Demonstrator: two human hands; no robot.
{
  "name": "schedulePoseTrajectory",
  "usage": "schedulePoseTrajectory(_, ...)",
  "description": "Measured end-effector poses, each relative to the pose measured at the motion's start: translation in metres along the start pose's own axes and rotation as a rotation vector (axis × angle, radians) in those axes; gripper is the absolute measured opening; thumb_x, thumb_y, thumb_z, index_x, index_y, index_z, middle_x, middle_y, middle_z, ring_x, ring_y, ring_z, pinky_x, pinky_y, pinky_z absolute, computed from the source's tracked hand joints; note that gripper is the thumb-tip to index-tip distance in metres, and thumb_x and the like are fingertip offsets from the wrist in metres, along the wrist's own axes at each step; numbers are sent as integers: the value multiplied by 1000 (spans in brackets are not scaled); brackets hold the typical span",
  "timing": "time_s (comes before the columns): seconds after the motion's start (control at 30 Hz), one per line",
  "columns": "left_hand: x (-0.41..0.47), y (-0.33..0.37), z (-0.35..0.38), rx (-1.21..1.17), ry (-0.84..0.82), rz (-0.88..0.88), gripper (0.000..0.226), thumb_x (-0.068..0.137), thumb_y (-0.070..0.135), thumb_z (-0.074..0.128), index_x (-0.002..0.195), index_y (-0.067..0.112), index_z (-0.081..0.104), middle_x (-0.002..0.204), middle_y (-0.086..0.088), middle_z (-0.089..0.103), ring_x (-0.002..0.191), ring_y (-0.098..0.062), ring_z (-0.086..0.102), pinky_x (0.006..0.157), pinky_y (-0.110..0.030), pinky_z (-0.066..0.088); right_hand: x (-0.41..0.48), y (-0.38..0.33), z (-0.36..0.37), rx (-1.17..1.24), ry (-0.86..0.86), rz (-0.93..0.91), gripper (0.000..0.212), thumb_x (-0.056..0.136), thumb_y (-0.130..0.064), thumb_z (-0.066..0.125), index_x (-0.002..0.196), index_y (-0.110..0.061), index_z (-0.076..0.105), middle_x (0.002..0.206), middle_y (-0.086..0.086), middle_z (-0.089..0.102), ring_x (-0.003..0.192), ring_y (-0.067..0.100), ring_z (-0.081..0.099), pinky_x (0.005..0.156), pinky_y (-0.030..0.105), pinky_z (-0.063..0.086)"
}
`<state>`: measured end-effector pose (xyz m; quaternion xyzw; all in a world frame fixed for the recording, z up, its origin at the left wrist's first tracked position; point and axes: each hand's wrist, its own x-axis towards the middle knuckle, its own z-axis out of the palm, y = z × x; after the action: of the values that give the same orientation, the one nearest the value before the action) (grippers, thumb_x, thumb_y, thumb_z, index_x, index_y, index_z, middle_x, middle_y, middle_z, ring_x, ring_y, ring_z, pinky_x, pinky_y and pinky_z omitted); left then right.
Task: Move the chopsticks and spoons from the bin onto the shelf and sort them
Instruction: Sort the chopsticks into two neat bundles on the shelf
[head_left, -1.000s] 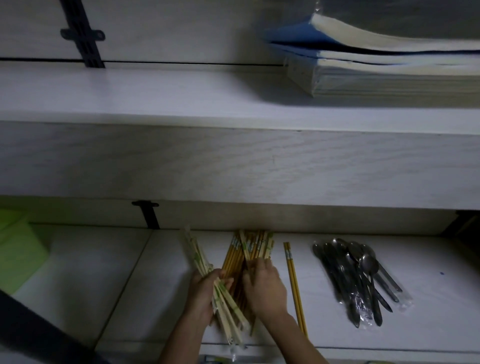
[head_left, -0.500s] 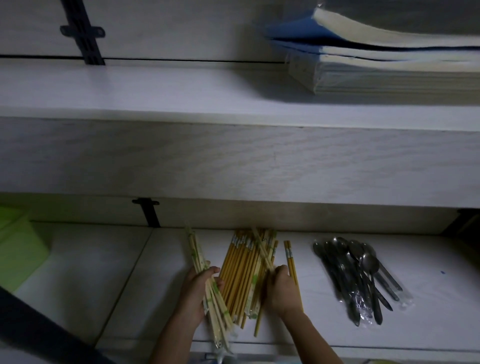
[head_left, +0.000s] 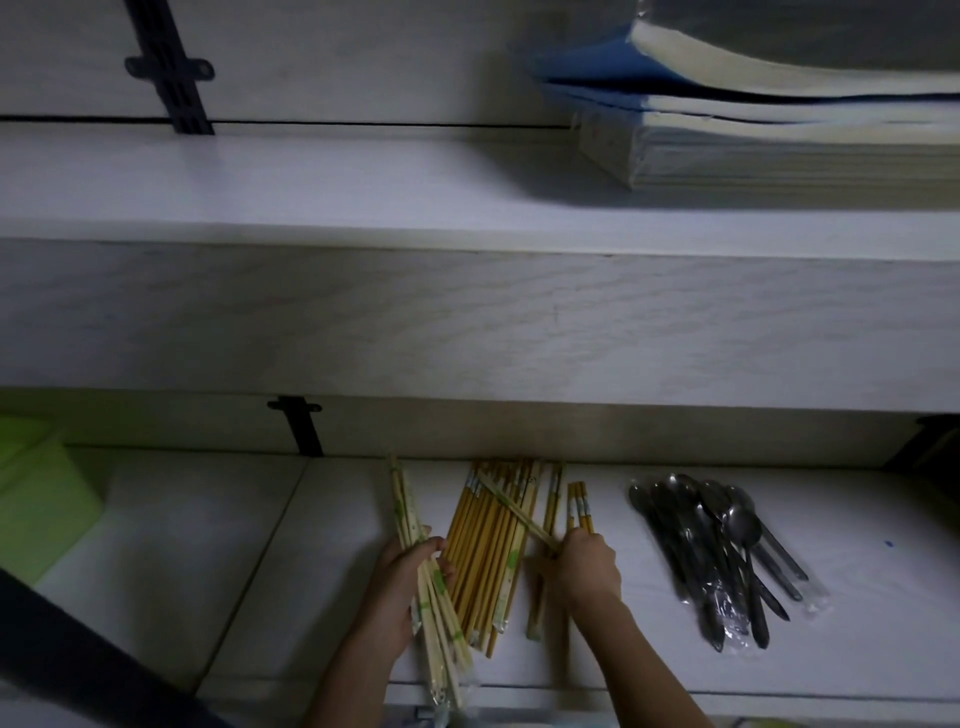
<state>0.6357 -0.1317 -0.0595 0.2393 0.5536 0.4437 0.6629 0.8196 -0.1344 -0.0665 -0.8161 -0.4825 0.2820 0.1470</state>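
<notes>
On the lower white shelf (head_left: 857, 649) lies a pile of yellow-brown chopsticks (head_left: 483, 551). My left hand (head_left: 402, 582) grips a bundle of pale wrapped chopsticks (head_left: 415, 530) at the pile's left side; the bundle runs past the shelf's front edge. My right hand (head_left: 587, 564) pinches one pale wrapped chopstick (head_left: 511, 512) that lies slanted across the pile. A yellow pair (head_left: 579, 504) rests just behind that hand. Several metal spoons in clear wrappers (head_left: 711, 551) lie heaped to the right.
A green box (head_left: 41, 499) stands at the far left of the lower shelf. The upper shelf (head_left: 260, 208) overhangs it and carries a stack of books (head_left: 779, 140) at the right. Black wall brackets (head_left: 298, 431) sit behind. A dark bar (head_left: 78, 660) crosses bottom left.
My right hand has shifted right off the pile and taken hold of one slanted wrapped chopstick. My left hand keeps its bundle, now drawn slightly left of the yellow pile.
</notes>
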Motion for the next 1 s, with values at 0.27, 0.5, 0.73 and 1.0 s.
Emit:
schedulePoseTrajectory(0.27, -3, 2, 12, -52, -102, -32, 13, 81, 2, 64, 93, 6, 60, 93, -22, 68, 82, -28, 69, 72, -34, 55, -4, 9, -8, 168, -71, -105, 15, 97, -27, 42, 90, -15, 47, 84, 3, 57, 66, 12, 53, 55, 18, 42)
schedulePoseTrajectory(0.5, -4, -8, 23, -86, -171, 17, 29, 95, 15, 48, 115, -1, 59, 112, -19, 67, 84, -20, 71, 62, -25, 58, -47, -27, 18, 266, -190, -358, 21, 99, -20, 32, 115, -12, 45, 105, 15, 65, 93, 30, 63, 66, 24, 40)
schedulePoseTrajectory(0.73, -9, -9, 19, -74, -81, 20, 38, 85, 15, 63, 114, -8, 57, 106, -25, 68, 73, -15, 73, 50, -19, 54, -63, -38, 29, 15, -170, -574, 46, 95, -12, 30, 142, -15, 27, 115, 16, 62, 99, 34, 62, 81, 38, 50)
schedulePoseTrajectory(1.0, -1, -4, 3, -190, 121, 44, 21, 88, 2, 55, 108, 3, 48, 82, -11, 55, 72, -25, 60, 60, -30, 53, -40, -24, 17, 24, 99, -336, 27, 95, -36, 39, 104, -19, 58, 108, 4, 64, 95, 22, 63, 76, 31, 49)
